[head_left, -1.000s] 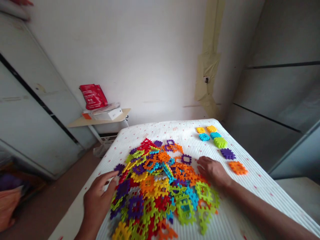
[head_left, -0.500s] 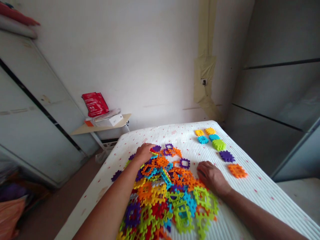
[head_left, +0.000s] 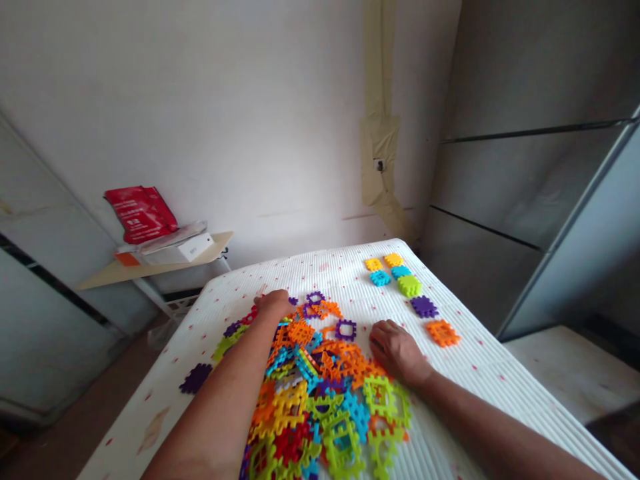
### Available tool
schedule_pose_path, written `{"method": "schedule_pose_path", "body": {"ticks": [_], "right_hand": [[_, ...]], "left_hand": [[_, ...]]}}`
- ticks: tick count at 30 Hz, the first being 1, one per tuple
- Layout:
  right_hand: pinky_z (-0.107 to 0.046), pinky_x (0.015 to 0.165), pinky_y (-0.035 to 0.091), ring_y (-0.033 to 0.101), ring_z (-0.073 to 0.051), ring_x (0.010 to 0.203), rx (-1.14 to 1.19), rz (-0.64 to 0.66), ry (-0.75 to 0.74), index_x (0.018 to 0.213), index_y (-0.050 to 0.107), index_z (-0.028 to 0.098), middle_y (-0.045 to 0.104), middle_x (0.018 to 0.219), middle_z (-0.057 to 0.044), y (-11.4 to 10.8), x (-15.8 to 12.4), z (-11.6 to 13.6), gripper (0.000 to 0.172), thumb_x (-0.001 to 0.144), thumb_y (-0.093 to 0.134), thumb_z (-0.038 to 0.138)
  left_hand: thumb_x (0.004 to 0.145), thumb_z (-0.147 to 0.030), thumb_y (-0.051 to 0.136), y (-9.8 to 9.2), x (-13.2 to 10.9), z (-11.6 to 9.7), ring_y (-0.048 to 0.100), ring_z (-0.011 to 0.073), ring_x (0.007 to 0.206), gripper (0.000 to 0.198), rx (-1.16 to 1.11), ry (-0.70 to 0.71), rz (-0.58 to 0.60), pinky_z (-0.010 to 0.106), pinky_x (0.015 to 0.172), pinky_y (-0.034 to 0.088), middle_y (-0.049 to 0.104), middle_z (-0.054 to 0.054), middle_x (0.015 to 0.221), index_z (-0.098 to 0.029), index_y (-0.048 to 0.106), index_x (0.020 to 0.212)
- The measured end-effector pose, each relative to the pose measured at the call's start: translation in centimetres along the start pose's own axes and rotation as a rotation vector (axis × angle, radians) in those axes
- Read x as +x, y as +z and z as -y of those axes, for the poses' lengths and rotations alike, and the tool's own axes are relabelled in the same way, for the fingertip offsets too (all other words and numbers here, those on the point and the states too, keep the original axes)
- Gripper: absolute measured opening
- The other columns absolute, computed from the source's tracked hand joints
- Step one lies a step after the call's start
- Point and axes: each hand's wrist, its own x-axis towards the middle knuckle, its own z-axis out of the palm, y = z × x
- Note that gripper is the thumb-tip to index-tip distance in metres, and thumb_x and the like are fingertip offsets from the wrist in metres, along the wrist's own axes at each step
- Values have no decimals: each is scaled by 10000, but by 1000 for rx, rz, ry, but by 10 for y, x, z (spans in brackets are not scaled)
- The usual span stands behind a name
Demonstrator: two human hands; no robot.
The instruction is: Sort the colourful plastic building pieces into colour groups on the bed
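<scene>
Heap of toothed plastic pieces on a white, red-flecked cover

Take the heap as the clock's centre, with 12 o'clock toward the wall. The person's left hand is at 11 o'clock, at the far edge of the heap and next to some red pieces. Its fingers are mostly hidden, so I cannot tell whether they are open, closed or gripping a piece. The left forearm passes over the 9 o'clock side; beyond it a solid purple piece lies on the cover.

The right hand rests at 2 o'clock, just beside the orange pieces, its fingers curled with the tips turned down (whether anything is under them I cannot tell). A purple frame lies near those fingers, at 1 o'clock.

Farther out, from 1 to 2 o'clock, seven pieces lie apart from the heap: two yellow, two blue, one lime, one purple and one orange. At 10 o'clock, a small side table bears a red packet and a white box.
</scene>
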Motion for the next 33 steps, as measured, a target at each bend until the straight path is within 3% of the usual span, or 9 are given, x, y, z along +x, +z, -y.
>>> {"method": "schedule_pose_path", "body": {"ticks": [4, 9, 11, 14, 16, 18, 21, 27, 33], "right_hand": [[-259, 713, 377, 493, -151, 769, -12, -2, 25, 726, 575, 169, 572, 790, -44, 0, 1, 0, 183, 847, 440, 143], [-260, 706, 376, 493, -150, 761, -28, -15, 28, 722, 581, 168, 581, 796, -47, 3, 1, -2, 164, 836, 466, 145], [-266, 707, 380, 495, -152, 751, -46, -19, 21, 720, 581, 170, 581, 785, -45, 4, 2, -2, 168, 839, 464, 151], [-276, 724, 391, 504, -157, 758, -51, -28, 6, 729, 583, 172, 586, 787, -50, 6, 2, -2, 167, 846, 464, 166], [-280, 734, 401, 517, -160, 773, -20, -27, 16, 729, 589, 172, 592, 791, -53, 6, 2, -3, 165, 842, 470, 161], [-279, 742, 416, 536, -161, 795, 62, -27, 40, 746, 602, 172, 607, 805, -53, 5, 2, -5, 152, 828, 478, 140], [-278, 731, 445, 567, -156, 799, 257, -68, 117, 841, 621, 173, 629, 846, -50, -2, 4, -5, 127, 818, 498, 150], [-267, 658, 461, 584, -156, 797, 552, -213, 59, 954, 616, 184, 637, 894, -45, -44, 14, 35, 203, 798, 597, 314], [-349, 783, 455, 557, -221, 969, 504, -177, -50, 1154, 563, 187, 614, 1087, -105, -72, 16, 81, 475, 742, 663, 403]], "left_hand": [[541, -252, 707, 2, 6, -6, 550, 428, 1020, 260, -73, -39, 0, 590, 895, 294, 650, 229, 1011, -142, 658, 772], [536, -256, 700, -7, -3, -2, 490, 466, 1092, 255, -315, -27, -76, 636, 910, 250, 639, 206, 1042, -170, 639, 768], [554, -296, 693, -11, -15, -1, 503, 435, 1091, 317, -474, 14, -102, 588, 915, 299, 639, 179, 1048, -179, 632, 842], [668, -428, 600, -13, -45, -4, 601, 297, 963, 408, -755, 108, -89, 417, 822, 440, 662, 110, 977, -190, 581, 999], [720, -493, 539, -12, -71, -8, 633, 224, 848, 430, -1015, 157, -34, 335, 730, 474, 669, 70, 894, -188, 545, 1024], [672, -465, 637, -9, -98, -12, 633, 198, 787, 408, -1501, 176, 129, 301, 688, 469, 661, 51, 830, -184, 542, 952], [679, -401, 675, -3, -132, -17, 618, 171, 741, 340, -1845, 119, 358, 284, 668, 466, 653, 54, 805, -164, 556, 893], [757, -298, 631, 4, -171, -23, 621, 171, 841, 269, -2022, 167, 403, 293, 725, 478, 655, 56, 937, -195, 560, 994], [742, -164, 637, 0, -191, -33, 609, 149, 900, 469, -2023, 273, 409, 259, 753, 479, 641, 30, 1022, -260, 490, 1177]]}}
